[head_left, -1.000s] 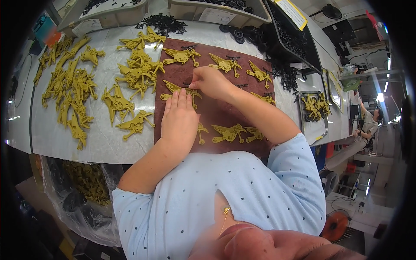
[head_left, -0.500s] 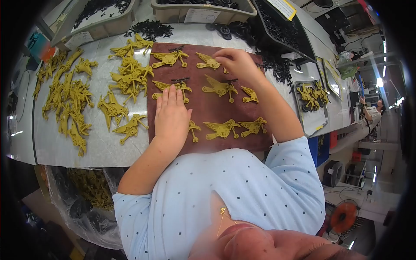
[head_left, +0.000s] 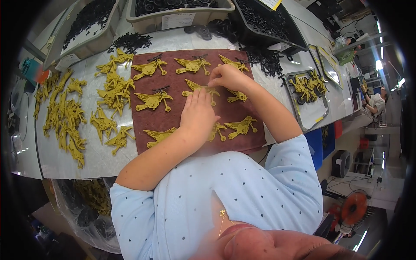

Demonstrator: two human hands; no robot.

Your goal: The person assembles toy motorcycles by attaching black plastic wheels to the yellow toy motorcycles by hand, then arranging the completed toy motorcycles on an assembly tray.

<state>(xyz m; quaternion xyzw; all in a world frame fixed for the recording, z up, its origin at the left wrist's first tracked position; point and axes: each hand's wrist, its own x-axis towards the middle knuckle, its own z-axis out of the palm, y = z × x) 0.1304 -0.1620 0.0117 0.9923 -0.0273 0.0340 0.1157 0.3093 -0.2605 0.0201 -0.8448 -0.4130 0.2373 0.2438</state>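
Rows of yellow moulded pieces lie on a dark red cloth mat (head_left: 173, 117), each pointed at one end with small round ends below. My left hand (head_left: 198, 113) rests flat, fingers stretched, over the lower part of the middle yellow piece (head_left: 190, 88). At that same piece's right side, my right hand (head_left: 229, 79) has its fingers pinched together; what lies between the fingertips is hidden. Thin black parts sit at the top of the upper-row pieces, such as the upper middle yellow piece (head_left: 190, 66), and on the left yellow piece (head_left: 152, 101) of the middle row.
Loose yellow pieces (head_left: 65, 117) are heaped on the left of the table. Along the back stand a grey bin (head_left: 143, 27) of black wheels and a black bin (head_left: 260, 37) of small black parts. A metal tray (head_left: 305, 123) at right holds yellow pieces with wheels.
My left hand has gone from the middle row's left piece to its middle piece. My right hand has come down from the upper row to that same piece. The view has shifted slightly.
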